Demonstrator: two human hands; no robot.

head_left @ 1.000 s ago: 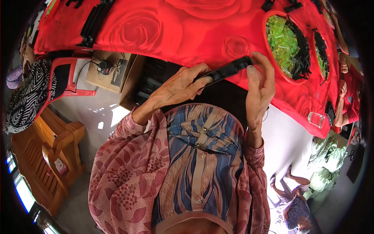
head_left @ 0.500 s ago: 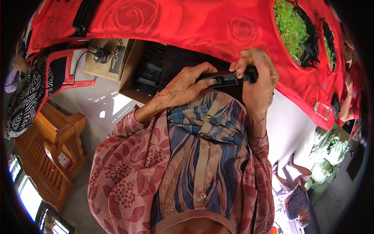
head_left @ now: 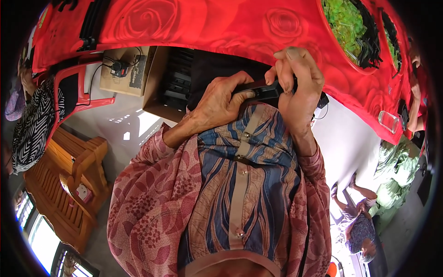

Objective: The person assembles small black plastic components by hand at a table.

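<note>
My left hand (head_left: 219, 99) is closed on a long, narrow black plastic part (head_left: 267, 93), thumb along its near side and fingers behind. The part lies level in front of my waist, just off the table's near edge. Curled around its right end is my right hand (head_left: 302, 90), with bent fingers over the top that hide that end. A slot or hollow shows along the part's near face; finer detail is too small to make out.
Ahead spreads a table with a red rose-patterned cloth (head_left: 221, 27). A red-rimmed basin of green and black pieces (head_left: 346, 34) stands at right, near a clear glass (head_left: 388, 121). Left below are a cardboard box (head_left: 154, 87) with black parts and a wooden chair (head_left: 64, 184). Other people sit at right.
My right hand has slid a little left and its fingers have curled further over the part's right end, which stuck out before. My left hand keeps its hold. The whole view has shifted slightly.
</note>
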